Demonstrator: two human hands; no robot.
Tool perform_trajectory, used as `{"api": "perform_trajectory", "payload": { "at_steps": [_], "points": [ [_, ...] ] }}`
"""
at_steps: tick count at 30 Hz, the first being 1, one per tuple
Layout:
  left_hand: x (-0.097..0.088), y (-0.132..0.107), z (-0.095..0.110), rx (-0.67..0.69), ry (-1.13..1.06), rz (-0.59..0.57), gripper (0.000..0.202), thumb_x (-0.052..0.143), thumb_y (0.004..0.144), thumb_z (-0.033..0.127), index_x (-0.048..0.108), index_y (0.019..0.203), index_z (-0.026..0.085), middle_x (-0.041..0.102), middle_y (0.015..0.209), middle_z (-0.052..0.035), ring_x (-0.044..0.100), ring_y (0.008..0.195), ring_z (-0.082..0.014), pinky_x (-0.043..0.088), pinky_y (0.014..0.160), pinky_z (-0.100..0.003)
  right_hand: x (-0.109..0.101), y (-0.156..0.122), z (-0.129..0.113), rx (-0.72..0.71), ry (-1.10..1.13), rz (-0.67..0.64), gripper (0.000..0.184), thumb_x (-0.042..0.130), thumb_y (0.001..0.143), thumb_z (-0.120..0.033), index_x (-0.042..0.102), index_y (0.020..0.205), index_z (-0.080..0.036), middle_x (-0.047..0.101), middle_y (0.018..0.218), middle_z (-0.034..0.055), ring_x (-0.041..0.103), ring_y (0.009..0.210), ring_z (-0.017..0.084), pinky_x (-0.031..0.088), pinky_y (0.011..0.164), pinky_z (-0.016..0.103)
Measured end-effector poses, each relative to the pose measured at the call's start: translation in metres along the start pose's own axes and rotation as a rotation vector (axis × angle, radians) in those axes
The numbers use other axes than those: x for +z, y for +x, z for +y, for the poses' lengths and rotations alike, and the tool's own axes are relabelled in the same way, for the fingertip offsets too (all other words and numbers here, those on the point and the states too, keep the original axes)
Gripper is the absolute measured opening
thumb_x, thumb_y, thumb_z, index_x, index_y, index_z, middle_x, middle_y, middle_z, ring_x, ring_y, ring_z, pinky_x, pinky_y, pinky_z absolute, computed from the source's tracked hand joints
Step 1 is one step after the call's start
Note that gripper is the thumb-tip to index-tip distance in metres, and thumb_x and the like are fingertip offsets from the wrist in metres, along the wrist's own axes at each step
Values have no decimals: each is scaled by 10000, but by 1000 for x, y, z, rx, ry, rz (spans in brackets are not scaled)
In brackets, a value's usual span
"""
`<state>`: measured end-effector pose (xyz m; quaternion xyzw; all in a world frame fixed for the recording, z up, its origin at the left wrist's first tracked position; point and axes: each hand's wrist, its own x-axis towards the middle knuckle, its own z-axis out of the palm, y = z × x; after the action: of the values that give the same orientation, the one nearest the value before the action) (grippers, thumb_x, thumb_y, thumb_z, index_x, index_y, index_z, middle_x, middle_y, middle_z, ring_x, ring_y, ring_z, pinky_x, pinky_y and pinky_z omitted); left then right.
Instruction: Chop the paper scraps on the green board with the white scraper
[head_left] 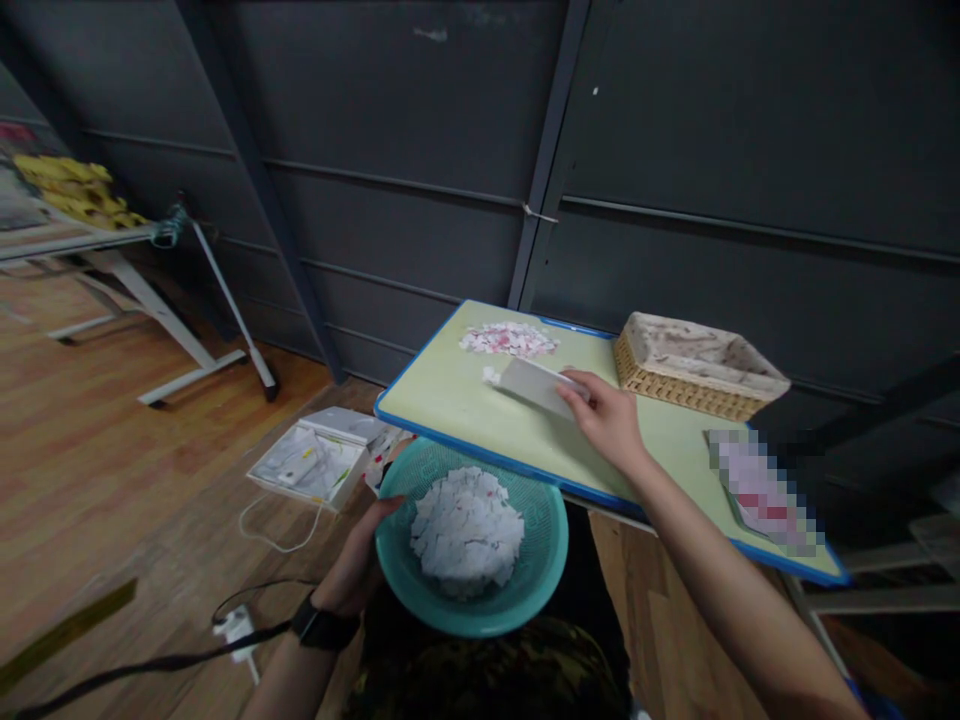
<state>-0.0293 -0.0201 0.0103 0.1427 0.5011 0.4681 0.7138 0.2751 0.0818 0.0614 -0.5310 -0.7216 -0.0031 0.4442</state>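
My left hand [356,570], with a black watch on the wrist, grips the rim of a teal plastic bowl [540,560] held below the table's near edge. The bowl holds a heap of white paper scraps [466,530]. My right hand [611,420] reaches over the green table top [442,390] and holds a flat white card [532,385] tilted on the surface. Just beyond the card lies a small pile of white and pink paper scraps [510,340].
A wicker basket [697,365] stands at the table's back right, and a blurred pink-and-white sheet [757,490] lies at its right end. An open white box [319,460] and cables lie on the wooden floor to the left. A dark wall stands behind.
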Motion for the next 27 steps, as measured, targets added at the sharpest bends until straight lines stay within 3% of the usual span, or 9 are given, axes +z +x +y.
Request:
{"api": "perform_trajectory", "payload": {
  "at_steps": [4,8,13,17,24,27],
  "points": [
    [-3,-3,0,-6,-4,32,397,695,754,211,714,1134,98,808,965,-111,730,986,-318,565,853,-390,13,46,24,-9,-34,-99,275,585,872,-353,757,1001,-181,768,961,94,697,749,221,514,727,321],
    [-5,-10,3,7,-34,81,580,739,710,178,641,1282,167,799,1041,-87,724,1026,-309,563,886,-402,18,66,36,-34,-17,-194,277,593,846,-342,764,999,-187,767,980,90,693,798,236,504,774,341],
    [-10,-12,6,5,-52,109,580,722,718,160,636,1291,186,794,1063,-92,731,1003,-318,584,852,-427,23,65,45,20,51,-107,309,590,837,-374,763,1004,-181,763,973,87,680,822,242,490,769,346],
    [-9,-7,4,-45,36,208,456,652,791,185,657,1243,127,805,986,-105,748,943,-303,592,831,-420,27,55,42,28,93,-175,303,589,835,-385,757,985,-183,759,952,81,649,749,215,467,718,324],
    [0,-4,2,-33,50,155,492,688,757,198,668,1244,136,805,999,-109,759,881,-306,577,863,-438,23,50,38,62,156,-120,292,601,805,-375,736,965,-171,746,903,73,607,719,198,440,710,314],
    [0,-3,1,-14,66,178,421,664,764,198,697,1172,98,807,964,-120,755,903,-308,576,872,-429,26,53,44,70,251,-174,269,635,771,-387,728,902,-171,738,912,67,605,757,199,437,717,311]
  ]
}}
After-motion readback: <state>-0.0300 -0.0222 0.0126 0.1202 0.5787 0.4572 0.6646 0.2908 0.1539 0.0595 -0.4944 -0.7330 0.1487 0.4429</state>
